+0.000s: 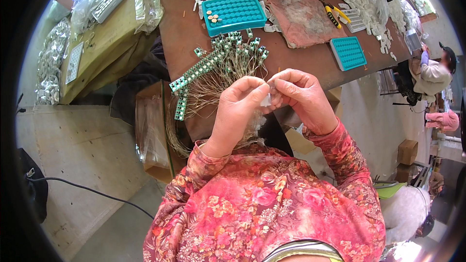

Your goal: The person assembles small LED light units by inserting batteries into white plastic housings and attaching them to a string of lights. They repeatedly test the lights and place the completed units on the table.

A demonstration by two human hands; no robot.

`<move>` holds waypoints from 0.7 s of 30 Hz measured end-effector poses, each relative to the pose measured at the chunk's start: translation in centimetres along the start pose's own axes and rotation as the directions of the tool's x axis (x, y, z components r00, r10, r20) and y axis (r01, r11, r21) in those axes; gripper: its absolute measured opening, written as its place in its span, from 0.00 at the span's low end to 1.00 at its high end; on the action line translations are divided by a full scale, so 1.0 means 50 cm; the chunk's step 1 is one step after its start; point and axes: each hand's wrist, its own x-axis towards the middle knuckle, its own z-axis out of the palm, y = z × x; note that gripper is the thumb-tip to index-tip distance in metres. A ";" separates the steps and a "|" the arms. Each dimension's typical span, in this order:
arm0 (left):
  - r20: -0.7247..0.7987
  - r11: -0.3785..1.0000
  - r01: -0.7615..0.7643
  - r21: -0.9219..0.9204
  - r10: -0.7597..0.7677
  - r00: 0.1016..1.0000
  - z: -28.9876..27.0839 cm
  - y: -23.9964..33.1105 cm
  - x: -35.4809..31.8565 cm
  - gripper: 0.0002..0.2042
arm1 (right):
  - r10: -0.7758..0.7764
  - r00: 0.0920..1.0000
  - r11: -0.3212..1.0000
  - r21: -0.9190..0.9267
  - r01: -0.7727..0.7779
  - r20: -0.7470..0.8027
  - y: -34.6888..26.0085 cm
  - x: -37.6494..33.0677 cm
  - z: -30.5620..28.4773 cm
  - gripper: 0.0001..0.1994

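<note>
Floral sleeves (272, 204); both hands (272, 97) pinch a small white plastic piece (266, 100).

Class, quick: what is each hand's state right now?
Left hand: closed, pinching a small white plastic piece.
Right hand: closed, fingertips on the same piece.

Both hands' fingers (262, 89) pinching white piece (266, 100)

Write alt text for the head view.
Both hands, left hand and right hand, pinch a small white piece between their fingertips above a brown table. Strips of green components with wire leads and a teal tray lie beyond.
</note>
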 end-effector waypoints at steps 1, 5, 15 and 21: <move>0.008 1.000 -0.001 -0.003 0.001 1.000 -0.002 -0.001 0.001 0.06 | 0.006 1.000 1.000 -0.004 -0.006 -0.005 0.001 0.001 -0.001 0.10; 0.028 1.000 0.001 -0.015 -0.001 1.000 -0.006 -0.003 0.002 0.06 | 0.006 1.000 1.000 0.012 -0.006 0.009 0.001 -0.001 -0.001 0.10; 0.053 0.997 0.063 -0.049 -0.061 0.997 -0.009 0.000 0.002 0.06 | -0.007 1.000 1.000 -0.005 0.007 -0.001 -0.002 -0.006 0.002 0.10; 0.007 0.999 0.027 -0.041 -0.027 1.000 0.000 0.000 0.001 0.09 | -0.010 1.000 1.000 -0.013 0.010 0.001 -0.006 -0.006 0.003 0.10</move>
